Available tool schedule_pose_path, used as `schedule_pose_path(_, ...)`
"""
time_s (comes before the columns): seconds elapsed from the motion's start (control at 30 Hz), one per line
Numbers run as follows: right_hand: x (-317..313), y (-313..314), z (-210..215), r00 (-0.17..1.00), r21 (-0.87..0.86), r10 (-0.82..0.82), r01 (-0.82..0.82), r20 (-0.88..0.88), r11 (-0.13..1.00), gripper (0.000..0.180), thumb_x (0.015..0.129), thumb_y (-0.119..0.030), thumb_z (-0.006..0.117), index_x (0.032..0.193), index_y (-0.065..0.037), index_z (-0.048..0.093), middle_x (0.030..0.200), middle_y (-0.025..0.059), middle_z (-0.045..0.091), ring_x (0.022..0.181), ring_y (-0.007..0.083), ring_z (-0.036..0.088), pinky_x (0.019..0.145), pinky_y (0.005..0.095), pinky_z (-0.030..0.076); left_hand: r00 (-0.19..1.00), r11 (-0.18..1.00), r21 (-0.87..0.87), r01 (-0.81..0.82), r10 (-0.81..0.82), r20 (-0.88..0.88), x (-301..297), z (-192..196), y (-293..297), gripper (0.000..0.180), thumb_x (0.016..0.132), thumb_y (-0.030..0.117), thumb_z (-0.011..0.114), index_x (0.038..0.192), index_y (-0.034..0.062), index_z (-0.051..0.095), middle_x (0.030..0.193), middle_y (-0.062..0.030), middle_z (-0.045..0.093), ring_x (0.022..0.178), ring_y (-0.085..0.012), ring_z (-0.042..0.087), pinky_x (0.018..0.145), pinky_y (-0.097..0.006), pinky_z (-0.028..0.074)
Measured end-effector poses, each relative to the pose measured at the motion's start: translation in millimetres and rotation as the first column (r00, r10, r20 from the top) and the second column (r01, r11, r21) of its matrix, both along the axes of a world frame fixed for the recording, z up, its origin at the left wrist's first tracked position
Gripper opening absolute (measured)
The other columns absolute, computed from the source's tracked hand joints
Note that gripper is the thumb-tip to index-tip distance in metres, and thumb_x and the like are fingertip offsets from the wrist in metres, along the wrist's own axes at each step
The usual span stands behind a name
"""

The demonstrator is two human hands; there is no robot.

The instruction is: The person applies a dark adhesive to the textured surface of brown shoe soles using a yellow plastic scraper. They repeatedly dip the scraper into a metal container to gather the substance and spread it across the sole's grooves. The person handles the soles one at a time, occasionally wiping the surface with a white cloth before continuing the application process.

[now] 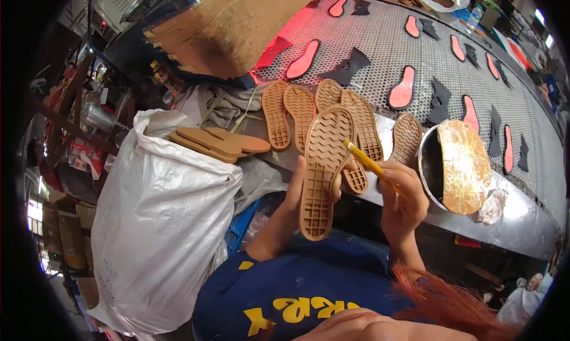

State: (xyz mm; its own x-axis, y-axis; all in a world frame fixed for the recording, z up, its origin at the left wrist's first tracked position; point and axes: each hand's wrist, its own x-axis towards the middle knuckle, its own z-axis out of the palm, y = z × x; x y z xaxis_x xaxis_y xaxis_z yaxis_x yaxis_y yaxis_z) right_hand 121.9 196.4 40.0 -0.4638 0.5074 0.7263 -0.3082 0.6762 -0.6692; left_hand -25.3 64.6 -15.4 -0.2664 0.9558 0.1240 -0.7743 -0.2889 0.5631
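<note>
My left hand (pixel 297 183) is closed round a tan shoe sole (pixel 325 169), held up with its wavy, gridded tread showing. In my right hand (pixel 405 195) is a yellow stick-like tool (pixel 368 163), perhaps a brush handle; its tip meets the sole's right edge in this view. Whether the tip touches the sole, I cannot tell. Behind the held sole, several more tan soles lie tread up on the metal ledge, such as the leftmost one (pixel 276 115) and one on the right (pixel 407 139). My left fingers are mostly hidden behind the sole.
A white woven sack (pixel 166 222) stands at the left, with flat tan soles (pixel 214 142) on its mouth. Right of my hands is a round tub (pixel 428 174) partly covered by a taped board (pixel 466 169). Beyond, a mesh conveyor (pixel 380 62) carries pink insoles (pixel 402 87) and black pieces (pixel 439 100).
</note>
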Motion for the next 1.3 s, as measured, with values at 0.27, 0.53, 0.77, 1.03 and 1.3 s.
schedule_pose_path(0.27,-24.0,0.1,-11.5,0.987,0.317,-0.116,0.076,0.109,0.945,0.019,0.086,-0.011,0.063,0.101,0.001,0.063,0.095,0.0163,0.063,0.090,0.0321,0.062,0.077,0.0378,0.053,0.991,0.960,-0.276,-0.049,0.013,-0.131,26.2,0.4,-0.8,0.070,0.093,0.066,0.026,0.116,0.0062,0.054,0.090,-0.0067,0.063,0.070,-0.0155,0.064,0.059,-0.028,0.054)
schedule_pose_path(0.53,-1.4,29.5,-58.9,0.967,0.192,0.213,-0.238,0.139,0.952,0.013,0.079,0.000,0.062,0.092,0.002,0.061,0.086,0.0147,0.062,0.085,0.0298,0.060,0.078,0.0400,0.048,0.984,0.984,-0.146,0.099,-0.074,0.162,27.2,4.1,4.8,0.070,0.091,0.068,0.031,0.120,0.0089,0.053,0.084,-0.0056,0.062,0.062,-0.0129,0.063,0.053,-0.027,0.054)
schedule_pose_path(0.77,-11.2,-15.9,-4.3,0.987,0.277,0.041,-0.082,0.152,0.957,0.010,0.085,-0.010,0.061,0.092,-0.006,0.067,0.089,0.0111,0.063,0.086,0.0291,0.062,0.077,0.0407,0.049,1.000,0.865,-0.502,-0.020,0.029,0.012,24.7,-19.7,5.9,0.069,0.091,0.067,0.033,0.116,0.0059,0.053,0.084,-0.0093,0.063,0.063,-0.0199,0.065,0.052,-0.031,0.054)
schedule_pose_path(1.03,-6.5,15.9,1.4,0.977,0.329,-0.099,0.032,0.189,0.944,0.028,0.067,-0.001,0.067,0.095,-0.008,0.066,0.091,0.0091,0.063,0.085,0.0293,0.059,0.082,0.0423,0.047,0.982,0.989,-0.147,0.024,0.003,0.187,32.3,21.4,10.2,0.074,0.095,0.061,0.027,0.136,0.0003,0.037,0.116,-0.0256,0.056,0.070,-0.0235,0.064,0.060,-0.030,0.055)
schedule_pose_path(1.3,-7.0,14.6,4.7,0.982,0.154,0.009,-0.038,0.188,0.987,0.030,0.068,0.003,0.064,0.095,-0.009,0.066,0.080,0.0024,0.066,0.073,0.0215,0.063,0.088,0.0436,0.046,0.924,0.991,-0.112,0.068,-0.020,0.381,31.3,12.5,14.2,0.069,0.097,0.057,0.024,0.136,0.0014,0.038,0.116,-0.0255,0.056,0.080,-0.0241,0.063,0.058,-0.029,0.056)
